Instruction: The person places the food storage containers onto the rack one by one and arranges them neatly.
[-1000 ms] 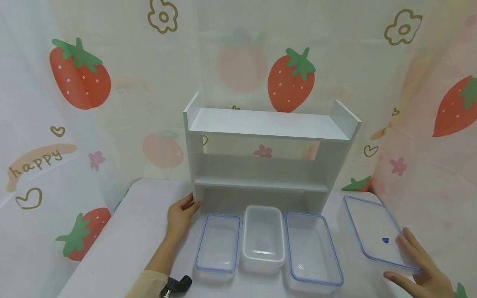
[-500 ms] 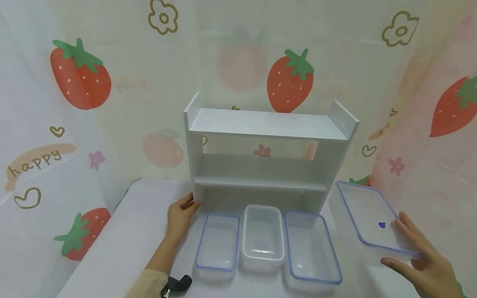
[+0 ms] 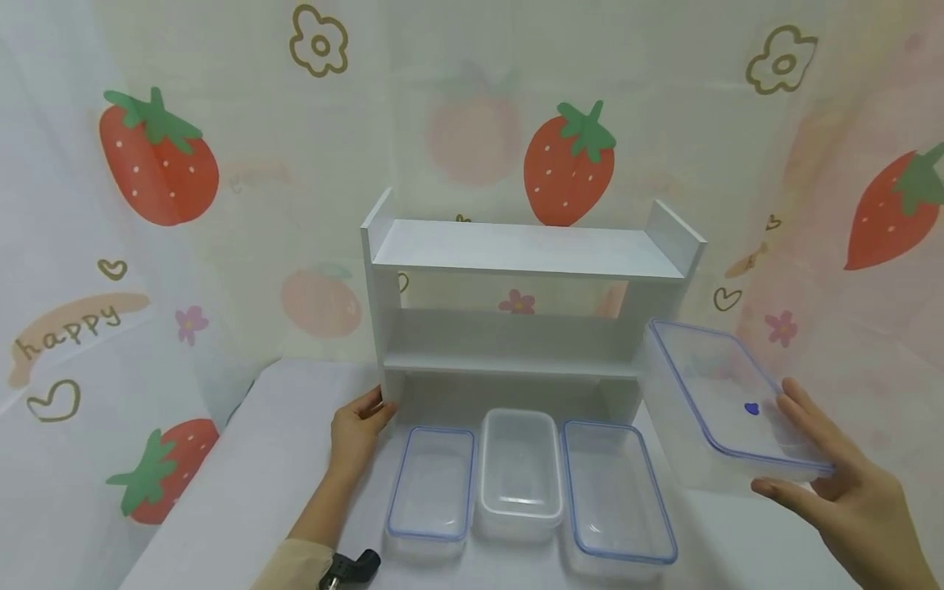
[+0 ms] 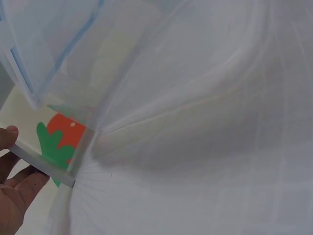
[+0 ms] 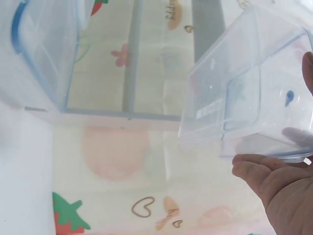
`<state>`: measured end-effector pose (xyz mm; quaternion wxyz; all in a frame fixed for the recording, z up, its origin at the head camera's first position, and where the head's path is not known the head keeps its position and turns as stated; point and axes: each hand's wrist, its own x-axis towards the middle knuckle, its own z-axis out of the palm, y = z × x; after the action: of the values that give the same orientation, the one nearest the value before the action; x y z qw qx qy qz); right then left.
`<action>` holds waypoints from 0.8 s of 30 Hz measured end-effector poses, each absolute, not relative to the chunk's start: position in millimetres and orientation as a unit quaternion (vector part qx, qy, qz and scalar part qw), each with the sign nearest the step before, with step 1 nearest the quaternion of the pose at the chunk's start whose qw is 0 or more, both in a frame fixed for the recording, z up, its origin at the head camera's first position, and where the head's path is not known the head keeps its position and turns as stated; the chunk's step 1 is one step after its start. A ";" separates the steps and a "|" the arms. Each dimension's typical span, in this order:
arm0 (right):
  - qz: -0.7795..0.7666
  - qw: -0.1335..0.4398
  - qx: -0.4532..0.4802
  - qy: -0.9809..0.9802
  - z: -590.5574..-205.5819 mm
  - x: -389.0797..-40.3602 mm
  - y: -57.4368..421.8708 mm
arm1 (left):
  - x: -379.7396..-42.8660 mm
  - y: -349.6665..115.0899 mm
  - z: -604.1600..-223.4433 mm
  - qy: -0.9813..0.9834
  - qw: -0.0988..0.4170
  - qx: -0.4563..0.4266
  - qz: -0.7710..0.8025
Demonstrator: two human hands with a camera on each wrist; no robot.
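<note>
My left hand (image 3: 357,430) pinches the lower left side panel of a white shelf unit (image 3: 524,246). In the left wrist view, thumb and fingers (image 4: 29,186) lie on either side of that panel's edge (image 4: 46,167). On the right, my right hand (image 3: 859,492) grips a clear plastic food container (image 3: 708,369) by its near right end, thumb below and fingers over the top. It has a blue rim and a small blue mark, and is raised above the table beside the shelf's right panel. The right wrist view shows the container (image 5: 225,83) from below, tilted.
Three clear containers stand in a row before the shelf: a blue-rimmed one (image 3: 431,483) at left, a white-rimmed one (image 3: 521,467) in the middle, a larger blue-rimmed one (image 3: 619,492) at right. Strawberry-printed curtains (image 3: 243,205) surround the white table (image 3: 214,508).
My right hand has lifted the container from the table's right side, moving it up and slightly left towards the shelf. My left hand stays on the panel.
</note>
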<state>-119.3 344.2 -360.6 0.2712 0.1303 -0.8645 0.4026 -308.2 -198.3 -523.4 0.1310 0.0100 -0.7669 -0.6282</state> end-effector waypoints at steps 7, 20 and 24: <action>0.445 0.264 0.145 -0.843 -338.4 -125.0 327.5 | -304.5 -200.5 -524.4 -0.766 0.135 0.016 -0.628; 0.557 0.267 0.251 -0.745 -312.2 -136.9 305.4 | -299.1 -197.1 -522.3 -0.771 0.140 0.025 -0.620; 0.572 0.277 0.272 -0.723 -301.2 -142.0 299.3 | -302.7 -194.0 -524.1 -0.769 0.148 0.031 -0.621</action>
<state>-142.0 299.3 -301.2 0.2766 0.2721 -0.7226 0.5722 -302.7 -194.0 -524.1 0.1477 0.0306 -0.7693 -0.6209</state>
